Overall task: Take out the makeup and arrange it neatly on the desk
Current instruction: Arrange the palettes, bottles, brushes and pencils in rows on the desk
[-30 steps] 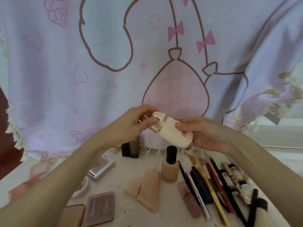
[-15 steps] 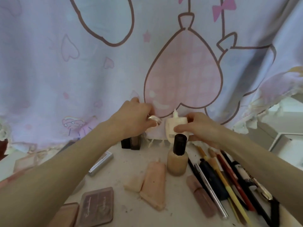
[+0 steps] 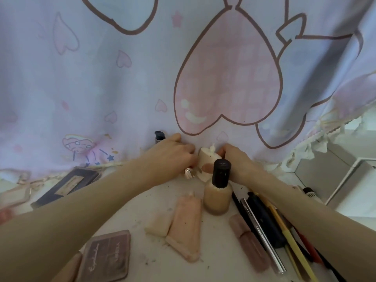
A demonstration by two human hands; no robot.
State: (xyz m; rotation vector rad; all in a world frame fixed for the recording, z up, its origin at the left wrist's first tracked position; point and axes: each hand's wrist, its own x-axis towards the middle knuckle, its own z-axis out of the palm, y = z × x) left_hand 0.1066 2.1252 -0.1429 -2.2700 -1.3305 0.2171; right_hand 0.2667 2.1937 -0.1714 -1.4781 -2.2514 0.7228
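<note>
Fingers (image 3: 222,152) of my right hand (image 3: 237,159) curl round the upright cream bottle (image 3: 205,162) at the bench's (image 3: 142,202) back edge, while my left hand (image 3: 173,157), just beside it, pinches its shiny cap (image 3: 188,173).

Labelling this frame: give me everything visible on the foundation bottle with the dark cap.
The foundation bottle stands upright on the white desk, capped. Its rounded body looks like clear glass or plastic filled with beige liquid; the tall cylindrical cap is dark and glossy. It sits just in front of both hands, partly hiding a cream bottle behind it. A peach tube lies beside it; contact between them is unclear. No hand grips it.
</note>
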